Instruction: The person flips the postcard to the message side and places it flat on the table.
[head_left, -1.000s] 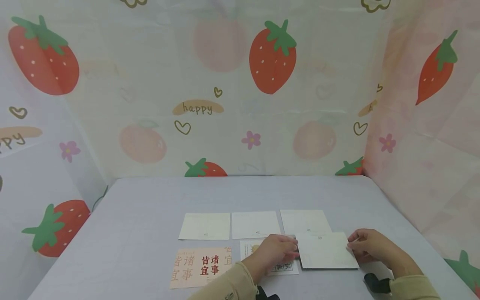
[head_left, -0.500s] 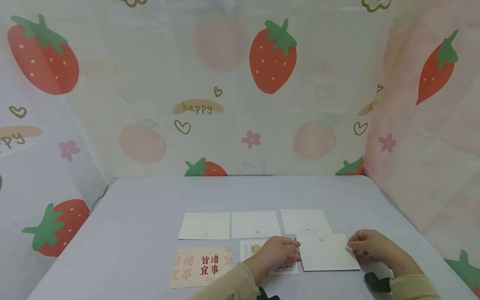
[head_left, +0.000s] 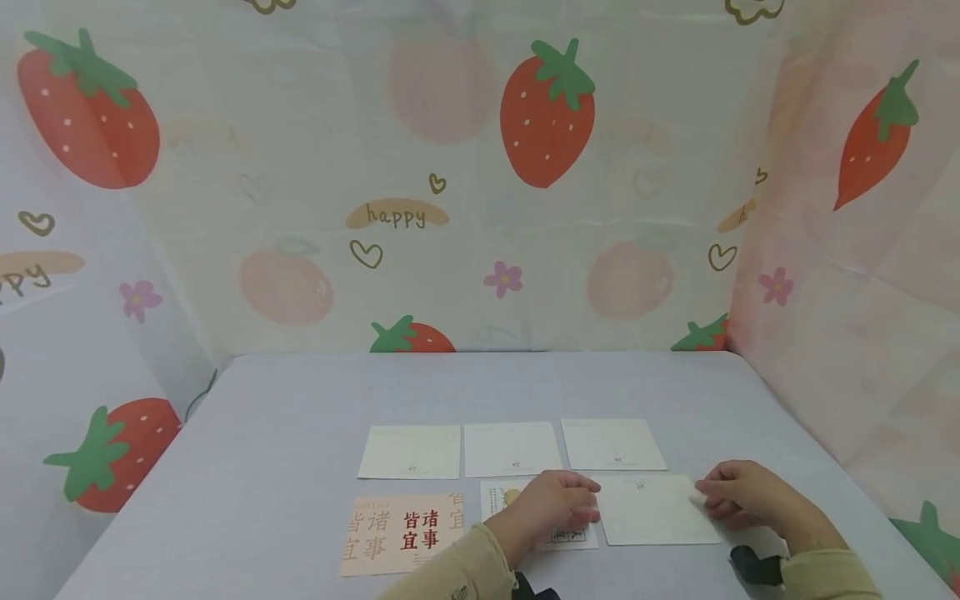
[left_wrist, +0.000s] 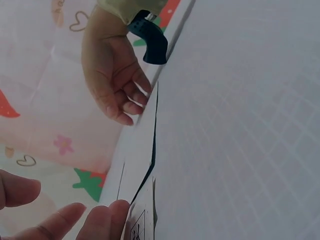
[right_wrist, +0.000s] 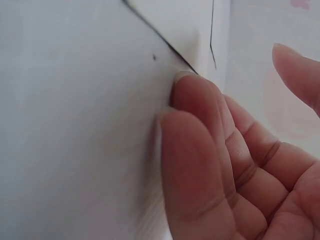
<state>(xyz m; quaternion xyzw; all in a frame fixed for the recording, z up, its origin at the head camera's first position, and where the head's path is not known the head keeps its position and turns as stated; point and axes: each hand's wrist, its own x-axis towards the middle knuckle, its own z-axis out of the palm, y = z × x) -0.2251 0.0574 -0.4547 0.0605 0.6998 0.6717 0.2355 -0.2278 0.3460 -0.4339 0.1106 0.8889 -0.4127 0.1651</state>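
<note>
A blank cream card (head_left: pixel 657 510) with a small mark near its far edge lies on the table in the head view. At its left edge is my left hand (head_left: pixel 551 508), its thumb apart from the fingers in the left wrist view. Beyond the card's right edge my right hand (head_left: pixel 750 496) rests by the tabletop. In the right wrist view its fingertips (right_wrist: pixel 192 150) are close to the card's corner and the thumb (right_wrist: pixel 297 75) stands away. Nothing is pinched by either hand. Under my left hand and wrist, a printed card (head_left: pixel 498 496) with a yellow figure is partly hidden.
Three pale cards form a row farther back: a left one (head_left: pixel 409 452), a middle one (head_left: pixel 512 450) and a right one (head_left: pixel 613 444). A peach card (head_left: pixel 401 533) with red characters lies at the near left. Strawberry-printed cloth (head_left: pixel 480 167) surrounds the white table (head_left: pixel 300 400).
The blank card, held slightly raised between both hands earlier, has come down flat on the table, a little nearer to me. Both hands have let it go and barely moved.
</note>
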